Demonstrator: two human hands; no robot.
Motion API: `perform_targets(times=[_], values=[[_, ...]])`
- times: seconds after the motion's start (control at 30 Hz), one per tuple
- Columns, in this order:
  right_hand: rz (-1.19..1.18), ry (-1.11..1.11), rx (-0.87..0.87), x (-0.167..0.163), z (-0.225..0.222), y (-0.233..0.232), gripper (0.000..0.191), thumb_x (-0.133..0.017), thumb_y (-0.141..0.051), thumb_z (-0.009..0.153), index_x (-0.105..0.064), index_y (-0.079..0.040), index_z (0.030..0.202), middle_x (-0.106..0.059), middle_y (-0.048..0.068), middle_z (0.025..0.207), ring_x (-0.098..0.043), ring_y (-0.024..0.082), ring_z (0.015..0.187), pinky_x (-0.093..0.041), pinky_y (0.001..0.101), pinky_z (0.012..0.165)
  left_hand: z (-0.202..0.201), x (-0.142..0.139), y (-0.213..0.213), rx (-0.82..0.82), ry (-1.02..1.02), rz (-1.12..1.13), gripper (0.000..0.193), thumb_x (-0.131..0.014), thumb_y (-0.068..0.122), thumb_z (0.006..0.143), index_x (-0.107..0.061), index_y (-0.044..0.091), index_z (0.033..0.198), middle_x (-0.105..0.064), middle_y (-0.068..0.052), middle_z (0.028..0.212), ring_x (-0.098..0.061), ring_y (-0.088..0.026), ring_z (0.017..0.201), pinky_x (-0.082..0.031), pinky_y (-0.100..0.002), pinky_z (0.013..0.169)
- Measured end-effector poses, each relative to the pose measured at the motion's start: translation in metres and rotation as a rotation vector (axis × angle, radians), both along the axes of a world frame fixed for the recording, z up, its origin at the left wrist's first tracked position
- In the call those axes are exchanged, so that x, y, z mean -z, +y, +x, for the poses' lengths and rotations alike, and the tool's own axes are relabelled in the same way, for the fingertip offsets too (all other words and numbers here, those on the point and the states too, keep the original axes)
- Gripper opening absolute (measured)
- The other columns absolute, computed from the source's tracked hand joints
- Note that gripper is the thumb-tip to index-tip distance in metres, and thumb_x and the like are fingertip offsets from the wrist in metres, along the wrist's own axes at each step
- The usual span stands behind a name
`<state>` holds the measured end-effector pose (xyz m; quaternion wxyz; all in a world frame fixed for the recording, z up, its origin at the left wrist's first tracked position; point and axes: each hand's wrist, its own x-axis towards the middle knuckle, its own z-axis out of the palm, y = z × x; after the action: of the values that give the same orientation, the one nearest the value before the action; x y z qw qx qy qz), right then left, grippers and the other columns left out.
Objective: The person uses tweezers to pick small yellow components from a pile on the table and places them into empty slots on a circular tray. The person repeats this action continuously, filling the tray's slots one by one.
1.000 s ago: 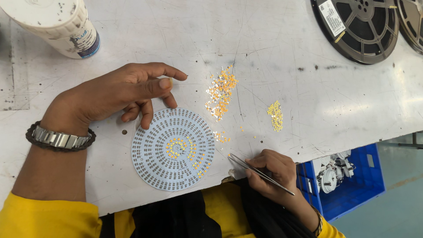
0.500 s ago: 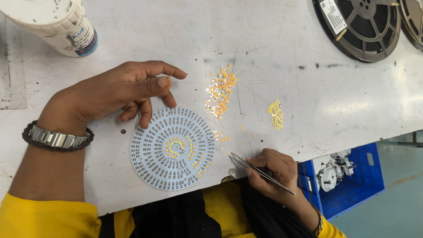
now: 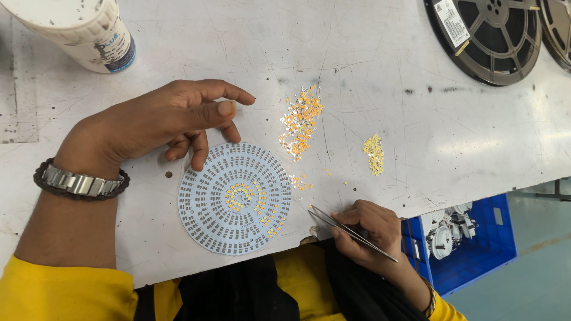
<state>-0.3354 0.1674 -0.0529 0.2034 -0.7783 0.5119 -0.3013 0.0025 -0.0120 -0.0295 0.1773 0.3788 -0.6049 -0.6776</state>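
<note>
A round pale circuit board lies flat near the table's front edge, with small orange chips set in its inner rings and along its lower right. My left hand rests above the board, fingertips touching its upper rim, holding nothing. My right hand sits at the table edge to the board's right and grips thin metal tweezers, whose tips point left toward the board, just short of its rim. A loose pile of orange and silver chips lies above the board's right side. A smaller yellow pile lies further right.
A white tub stands at the far left. Two dark component reels lie at the far right corner. A blue crate with parts sits below the table edge on the right. The white table is scratched.
My left hand has crept slightly left on the board's rim. The tweezers have stayed almost in the same place by the board's right edge.
</note>
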Motion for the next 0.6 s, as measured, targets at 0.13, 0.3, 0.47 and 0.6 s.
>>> perform_targets(times=[0.13,0.3,0.47,0.6], values=[[0.007,-0.006,0.011,0.0002,0.001,0.0014,0.015,-0.08,-0.008,0.074,-0.068,-0.001,0.082,-0.066,0.006,0.067,-0.062,0.013,0.055,-0.046,0.0253,0.051,0.0015,-0.0001,0.0008,-0.004,0.0,0.009,0.083,-0.059,0.068,0.076,-0.058,0.013,0.139,-0.077,-0.013,0.088,-0.067,-0.011,0.039,-0.039,-0.019,0.026],[0.008,-0.011,0.015,0.0015,-0.0003,0.0017,0.014,-0.079,-0.009,0.077,-0.068,-0.001,0.083,-0.07,0.008,0.072,-0.066,0.013,0.058,-0.048,0.0239,0.052,0.0016,0.0002,0.0012,-0.005,0.002,0.015,0.083,-0.059,0.068,0.076,-0.058,0.013,0.138,-0.077,-0.013,0.088,-0.067,-0.011,0.039,-0.039,-0.019,0.025],[0.022,-0.016,0.049,0.0021,-0.0008,0.0025,0.014,-0.079,-0.009,0.077,-0.069,-0.001,0.081,-0.07,0.008,0.07,-0.064,0.013,0.055,-0.047,0.0239,0.05,0.0025,-0.0004,0.0012,-0.001,0.003,0.006,0.085,-0.059,0.069,0.076,-0.058,0.013,0.139,-0.077,-0.013,0.089,-0.067,-0.011,0.039,-0.039,-0.018,0.026],[0.009,-0.016,0.028,0.0015,0.0002,0.0019,0.015,-0.079,-0.009,0.075,-0.069,-0.001,0.081,-0.068,0.007,0.068,-0.062,0.013,0.054,-0.045,0.0244,0.05,0.0022,-0.0008,0.0012,-0.01,-0.001,-0.003,0.085,-0.059,0.069,0.075,-0.058,0.013,0.139,-0.078,-0.013,0.088,-0.067,-0.011,0.039,-0.039,-0.018,0.025]])
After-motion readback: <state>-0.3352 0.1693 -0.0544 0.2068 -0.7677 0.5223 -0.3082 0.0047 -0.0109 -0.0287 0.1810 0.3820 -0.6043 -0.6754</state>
